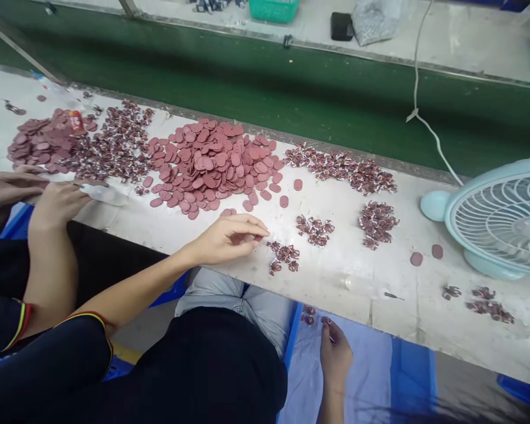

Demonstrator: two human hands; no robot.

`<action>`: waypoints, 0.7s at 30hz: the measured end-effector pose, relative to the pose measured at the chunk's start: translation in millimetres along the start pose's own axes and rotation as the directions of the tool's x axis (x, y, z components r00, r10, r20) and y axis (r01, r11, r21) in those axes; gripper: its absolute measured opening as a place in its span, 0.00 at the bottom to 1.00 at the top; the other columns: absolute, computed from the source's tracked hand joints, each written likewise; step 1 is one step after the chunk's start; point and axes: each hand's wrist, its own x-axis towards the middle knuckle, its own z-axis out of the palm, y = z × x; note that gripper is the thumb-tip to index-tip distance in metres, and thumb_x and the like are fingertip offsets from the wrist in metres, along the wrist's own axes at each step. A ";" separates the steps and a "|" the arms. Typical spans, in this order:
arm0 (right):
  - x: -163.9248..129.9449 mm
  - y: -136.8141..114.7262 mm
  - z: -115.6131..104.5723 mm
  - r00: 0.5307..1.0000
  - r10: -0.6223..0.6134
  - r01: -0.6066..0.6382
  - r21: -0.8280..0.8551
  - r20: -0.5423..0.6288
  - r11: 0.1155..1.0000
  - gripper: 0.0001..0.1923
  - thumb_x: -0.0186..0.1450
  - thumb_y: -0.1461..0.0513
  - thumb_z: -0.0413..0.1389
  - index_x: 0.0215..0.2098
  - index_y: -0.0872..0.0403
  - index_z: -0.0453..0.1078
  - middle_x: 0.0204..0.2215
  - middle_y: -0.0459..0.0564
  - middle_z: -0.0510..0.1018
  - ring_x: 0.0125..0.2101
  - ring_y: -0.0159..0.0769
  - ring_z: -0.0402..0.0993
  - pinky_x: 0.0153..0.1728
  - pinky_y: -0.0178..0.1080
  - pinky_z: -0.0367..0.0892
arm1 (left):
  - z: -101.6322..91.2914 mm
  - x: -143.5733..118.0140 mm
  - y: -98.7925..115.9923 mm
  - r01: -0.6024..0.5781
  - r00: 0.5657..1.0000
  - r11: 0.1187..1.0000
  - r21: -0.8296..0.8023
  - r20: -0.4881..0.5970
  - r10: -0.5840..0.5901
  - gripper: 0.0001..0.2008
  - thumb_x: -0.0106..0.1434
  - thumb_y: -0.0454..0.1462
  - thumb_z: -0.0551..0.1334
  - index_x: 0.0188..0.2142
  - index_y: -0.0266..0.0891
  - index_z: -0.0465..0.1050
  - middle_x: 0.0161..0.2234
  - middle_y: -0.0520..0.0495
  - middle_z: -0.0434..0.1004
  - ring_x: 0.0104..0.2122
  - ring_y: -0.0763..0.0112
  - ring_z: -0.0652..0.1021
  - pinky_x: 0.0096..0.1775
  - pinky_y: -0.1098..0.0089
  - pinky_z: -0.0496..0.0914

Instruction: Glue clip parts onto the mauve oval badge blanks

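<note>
My left hand (pixel 229 238) is over the table edge, thumb and fingertips drawn close together. Anything between them is too small or hidden to name. Just right of its fingertips lies a small cluster of brown pieces with shiny metal-like bits (pixel 285 256). My right hand (pixel 337 352) is lower, over a blue bin (pixel 413 371) lined with pale cloth (pixel 371 359). Its thumb and forefinger pinch a small brown piece (pixel 326 321). A few similar brown pieces (pixel 308 315) rest on the cloth to its left.
A big heap of reddish oval discs (pixel 216 162) covers the table's middle, with brown pieces (pixel 344 168) behind and right. A light-blue fan (pixel 503 218) stands at right. A clear bottle (pixel 366 287) lies near the front edge. At left, another person's hands (pixel 57 203) hold a white bottle (pixel 103 194).
</note>
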 end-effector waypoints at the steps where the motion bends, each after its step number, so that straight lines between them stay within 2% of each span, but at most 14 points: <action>1: 0.5 0.1 5.5 1.000 -0.022 0.022 -0.036 -0.008 0.999 0.11 0.60 0.54 0.59 0.34 0.45 0.84 0.25 0.26 0.84 0.28 0.27 0.83 0.31 0.32 0.61 | 1.2 -3.6 2.2 0.019 1.000 0.997 -0.079 0.004 -0.019 0.12 0.67 0.36 0.67 0.49 0.43 0.86 0.47 0.40 0.84 0.44 0.66 0.83 0.45 0.69 0.77; 6: 2.8 1.2 15.8 0.993 -0.116 0.114 -0.130 -0.015 0.985 0.15 0.60 0.51 0.55 0.30 0.46 0.83 0.19 0.30 0.81 0.22 0.25 0.78 0.27 0.32 0.55 | 4.4 -20.3 0.1 0.134 0.990 0.928 -0.348 0.016 -0.137 0.11 0.66 0.37 0.71 0.48 0.41 0.86 0.46 0.40 0.84 0.42 0.68 0.82 0.46 0.69 0.78; 10: 6.1 2.9 19.8 0.989 -0.144 0.140 -0.162 -0.015 0.977 0.18 0.59 0.50 0.53 0.29 0.48 0.82 0.18 0.30 0.79 0.19 0.21 0.75 0.28 0.31 0.51 | 5.4 -24.1 -0.5 0.185 0.978 0.889 -0.420 -0.014 -0.210 0.11 0.64 0.38 0.73 0.46 0.40 0.87 0.43 0.41 0.84 0.39 0.70 0.81 0.43 0.71 0.78; 14: 8.8 -2.8 22.3 0.989 -0.147 0.143 -0.166 -0.009 0.976 0.18 0.60 0.49 0.53 0.27 0.49 0.82 0.16 0.31 0.76 0.16 0.22 0.71 0.26 0.30 0.49 | 6.9 -22.0 3.4 0.196 0.973 0.867 -0.459 -0.021 -0.231 0.11 0.63 0.38 0.74 0.45 0.39 0.87 0.41 0.42 0.84 0.37 0.70 0.81 0.42 0.71 0.78; 16: 10.0 -10.0 19.3 0.990 -0.139 0.140 -0.158 0.017 0.977 0.13 0.59 0.51 0.58 0.27 0.47 0.83 0.16 0.33 0.77 0.15 0.25 0.71 0.23 0.30 0.51 | 7.0 -21.5 4.7 0.214 0.966 0.846 -0.489 -0.020 -0.256 0.11 0.63 0.38 0.74 0.45 0.39 0.87 0.41 0.42 0.85 0.37 0.70 0.82 0.41 0.72 0.78; 18: 10.9 -18.2 12.1 0.991 -0.121 0.128 -0.151 0.053 0.980 0.06 0.56 0.54 0.64 0.28 0.44 0.83 0.18 0.36 0.80 0.17 0.31 0.75 0.21 0.31 0.56 | 6.0 -22.2 4.9 0.244 0.955 0.814 -0.526 -0.015 -0.296 0.12 0.63 0.39 0.74 0.45 0.38 0.87 0.42 0.42 0.85 0.37 0.69 0.82 0.38 0.72 0.79; 21: 10.2 -27.1 -4.0 0.996 -0.060 0.069 -0.144 0.066 0.987 0.05 0.54 0.56 0.68 0.30 0.45 0.84 0.21 0.41 0.84 0.21 0.38 0.80 0.21 0.33 0.63 | 2.6 -27.1 3.9 0.269 0.936 0.757 -0.596 -0.024 -0.351 0.12 0.63 0.40 0.75 0.45 0.38 0.87 0.41 0.41 0.86 0.37 0.68 0.83 0.34 0.72 0.79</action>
